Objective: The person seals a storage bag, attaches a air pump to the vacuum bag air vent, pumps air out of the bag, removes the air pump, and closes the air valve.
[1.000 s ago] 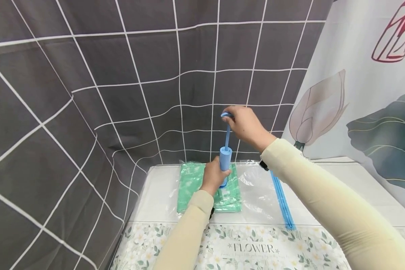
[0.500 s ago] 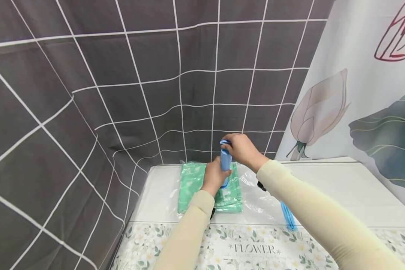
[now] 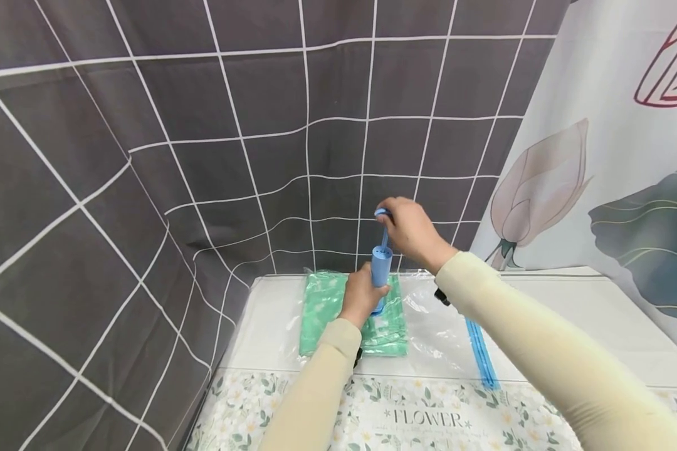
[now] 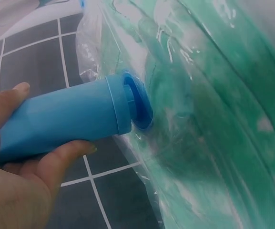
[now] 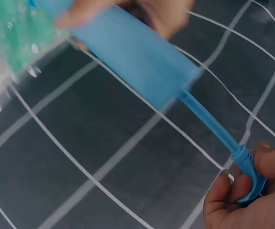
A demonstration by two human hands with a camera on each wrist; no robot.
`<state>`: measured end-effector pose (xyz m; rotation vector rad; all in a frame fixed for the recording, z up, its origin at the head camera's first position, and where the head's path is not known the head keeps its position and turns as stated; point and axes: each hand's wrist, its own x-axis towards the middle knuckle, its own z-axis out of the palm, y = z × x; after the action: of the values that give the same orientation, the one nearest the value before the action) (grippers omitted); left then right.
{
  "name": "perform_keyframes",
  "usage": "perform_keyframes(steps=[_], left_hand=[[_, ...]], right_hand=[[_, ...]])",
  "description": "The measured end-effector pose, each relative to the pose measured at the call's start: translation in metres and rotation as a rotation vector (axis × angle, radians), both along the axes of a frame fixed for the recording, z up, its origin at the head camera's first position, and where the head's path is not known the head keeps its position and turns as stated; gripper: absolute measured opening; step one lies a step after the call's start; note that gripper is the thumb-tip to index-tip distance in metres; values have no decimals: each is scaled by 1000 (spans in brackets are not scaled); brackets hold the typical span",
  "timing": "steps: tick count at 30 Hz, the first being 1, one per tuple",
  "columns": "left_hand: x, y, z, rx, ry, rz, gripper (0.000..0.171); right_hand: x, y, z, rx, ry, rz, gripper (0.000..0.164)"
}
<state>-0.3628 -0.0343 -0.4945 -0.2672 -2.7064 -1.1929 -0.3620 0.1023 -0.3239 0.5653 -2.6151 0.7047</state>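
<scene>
My left hand (image 3: 362,294) grips the barrel of a blue hand pump (image 3: 381,268), which stands nearly upright over a clear plastic vacuum bag (image 3: 429,319). Folded green cloth (image 3: 324,307) lies inside the bag. In the left wrist view the pump's lower end meets a round blue valve (image 4: 141,105) on the plastic. Above the barrel, my right hand (image 3: 412,228) holds the pump's handle (image 5: 254,183) with curled fingers. A stretch of the thin pump rod (image 5: 211,121) shows between handle and barrel.
A blue strip (image 3: 482,357) runs along the bag's right end, partly hidden by my right sleeve. The white table (image 3: 564,300) has a floral cloth along its front. Dark grid-patterned curtain (image 3: 271,156) hangs close behind and on the left; a white printed one hangs at the right.
My right hand pushed the handle down to the barrel by half a second ago. Now it is raised again, with the rod partly out. My left hand keeps its grip on the pump.
</scene>
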Motion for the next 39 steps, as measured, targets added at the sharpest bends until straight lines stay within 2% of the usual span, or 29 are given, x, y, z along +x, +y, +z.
perform_keyframes(steps=[2, 5, 7, 11, 12, 14, 16, 17, 19, 21, 24, 26, 27, 28, 30, 34, 35, 39], left_hand=[[-18, 1, -23, -12, 68, 4, 58], [-42, 2, -55, -23, 117, 19, 61], [-54, 3, -73, -19, 141, 24, 62], [-41, 3, -57, 3, 102, -5, 60], [-37, 2, -52, -12, 113, -7, 59], [-25, 0, -37, -1, 85, -18, 57], [-18, 0, -28, -2, 75, -14, 55], [-16, -1, -25, -3, 74, -13, 55], [-23, -2, -36, -3, 110, -17, 57], [-23, -1, -34, -17, 123, -11, 57], [-18, 0, -25, -7, 117, -5, 56], [-2, 1, -2, -2, 43, 9, 54], [1, 1, 1, 3, 34, 11, 54], [-7, 1, -10, -5, 38, 16, 56], [-5, 1, -8, -4, 11, 10, 56], [-6, 0, -8, -7, 16, -6, 55], [5, 0, 7, -2, -1, -9, 52], [5, 0, 7, -24, 16, -1, 49]], right_hand=[[0, 2, 16, 6, 11, -7, 31], [1, 4, 38, 16, 21, -12, 32], [3, 5, 51, 12, 29, -20, 33], [5, 5, 66, -11, 38, -47, 33], [5, 4, 67, -12, 38, -48, 33], [4, 2, 68, -2, 43, -48, 34], [3, 0, 66, 14, 50, -47, 36], [3, 0, 65, 18, 55, -48, 36], [4, -1, 62, 21, 61, -53, 37], [3, 0, 56, 20, 62, -56, 37], [2, 1, 42, 34, 45, -44, 36], [0, 1, 27, 46, 28, -31, 35], [0, 1, 19, 53, 19, -23, 34], [0, 1, 10, 58, 9, -18, 33], [0, 1, -8, 66, -3, -9, 33], [1, -2, -36, 80, -19, 5, 30], [1, -3, -41, 85, -19, 11, 29], [1, -5, -53, 91, -28, 37, 26]])
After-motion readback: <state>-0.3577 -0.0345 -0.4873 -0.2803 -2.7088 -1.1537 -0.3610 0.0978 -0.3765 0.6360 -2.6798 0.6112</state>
